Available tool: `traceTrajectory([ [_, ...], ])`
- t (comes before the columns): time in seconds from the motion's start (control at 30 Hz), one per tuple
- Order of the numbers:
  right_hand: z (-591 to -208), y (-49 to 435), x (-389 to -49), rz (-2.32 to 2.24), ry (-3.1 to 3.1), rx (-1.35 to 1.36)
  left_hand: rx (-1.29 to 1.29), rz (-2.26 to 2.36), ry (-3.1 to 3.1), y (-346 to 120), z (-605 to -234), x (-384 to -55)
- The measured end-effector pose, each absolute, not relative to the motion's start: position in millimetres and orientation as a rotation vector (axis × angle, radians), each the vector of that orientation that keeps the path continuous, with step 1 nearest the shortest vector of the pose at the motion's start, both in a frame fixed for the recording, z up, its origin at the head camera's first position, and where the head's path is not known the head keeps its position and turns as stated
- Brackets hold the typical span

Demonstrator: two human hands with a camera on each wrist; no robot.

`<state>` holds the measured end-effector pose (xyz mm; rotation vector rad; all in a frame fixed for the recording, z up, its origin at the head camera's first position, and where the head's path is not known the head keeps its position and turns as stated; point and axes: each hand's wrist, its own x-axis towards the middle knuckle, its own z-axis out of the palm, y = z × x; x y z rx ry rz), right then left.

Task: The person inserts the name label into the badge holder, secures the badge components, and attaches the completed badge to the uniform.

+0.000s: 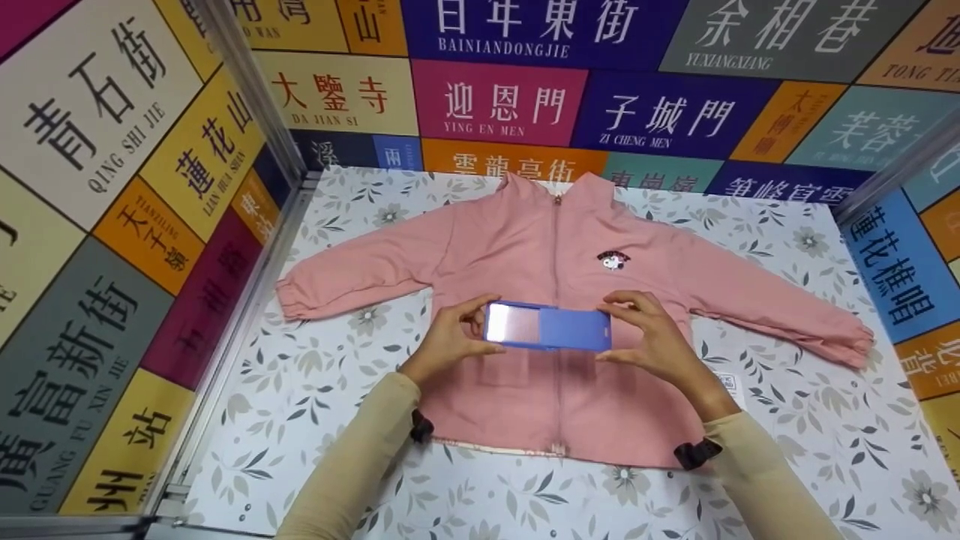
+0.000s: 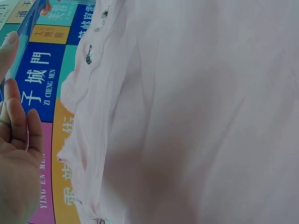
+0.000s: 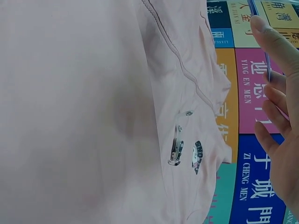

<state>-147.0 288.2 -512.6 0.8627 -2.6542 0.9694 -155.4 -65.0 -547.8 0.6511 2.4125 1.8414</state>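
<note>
Between both hands is a slim blue rectangular case with a bright, shiny, mirror-like panel on its left half. My left hand pinches its left end between thumb and fingers. At the right end, my right hand grips the corners, thumb below and fingers above. Under the case lies a pink zip-up jacket, spread flat with both sleeves out and a small cartoon patch on the chest. In the wrist views the left hand and right hand appear at the outer edges, with the case nearly edge-on.
A white table cover with a leaf and flower print lies beneath the jacket. Panels with colourful street-name signs stand behind and along both sides. A small white label shows by the right forearm. Dark straps circle the wrists.
</note>
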Motion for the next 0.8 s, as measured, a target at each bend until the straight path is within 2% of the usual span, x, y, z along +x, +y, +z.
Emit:
traceTrajectory([
  [0.2,-513.7,289.6,-146.2,0.996,-2.661,0.847,0.635,1.841,2.420,-64.4,-548.3,-154.2],
  [0.43,-514.4,298.9,-145.9,1.043,-2.615,0.807,0.553,1.944,2.359,-68.1,-523.1,-140.8],
  [0.8,-518.6,318.6,-144.1,1.047,-2.655,0.725,0.533,2.000,2.309,-76.2,-530.5,-141.8],
])
